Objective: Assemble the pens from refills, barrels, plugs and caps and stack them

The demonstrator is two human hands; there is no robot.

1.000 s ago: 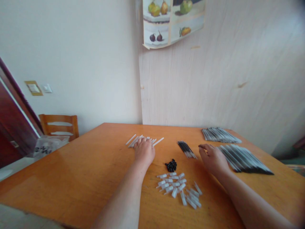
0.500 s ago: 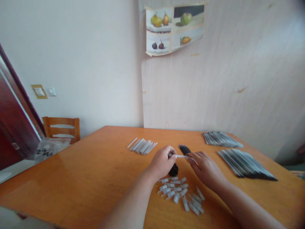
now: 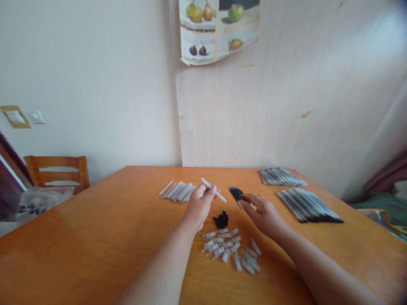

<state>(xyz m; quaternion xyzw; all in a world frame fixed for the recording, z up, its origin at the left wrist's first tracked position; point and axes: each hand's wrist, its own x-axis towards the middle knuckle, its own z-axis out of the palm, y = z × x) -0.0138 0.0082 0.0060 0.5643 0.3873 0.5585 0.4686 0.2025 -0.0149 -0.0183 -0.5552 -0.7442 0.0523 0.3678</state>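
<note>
My left hand (image 3: 200,205) is closed around a slim white pen barrel (image 3: 220,195), which tilts down to the right. Just right of it, my right hand (image 3: 262,212) reaches over the near end of a row of black pen refills (image 3: 234,193). Its thumb and fingers look apart, though the fingertips partly cover the refills. Below and between the hands lies a heap of small black pieces (image 3: 221,220). Nearer to me, several translucent caps with thin tips (image 3: 227,244) are scattered. Beyond my left hand lies a pile of white barrels (image 3: 178,191).
Two stacks of grey-and-black pens, one nearer (image 3: 308,205) and one farther (image 3: 281,176), lie on the right of the wooden table (image 3: 95,237). A wooden chair (image 3: 60,163) with a plastic bag (image 3: 46,201) stands at the left. Fruit pictures (image 3: 219,31) hang on the wall.
My hands have come apart: the barrel they both touched is now in my left hand alone, turned to a steeper slant. My right hand is at the black refills. The view has shifted right.
</note>
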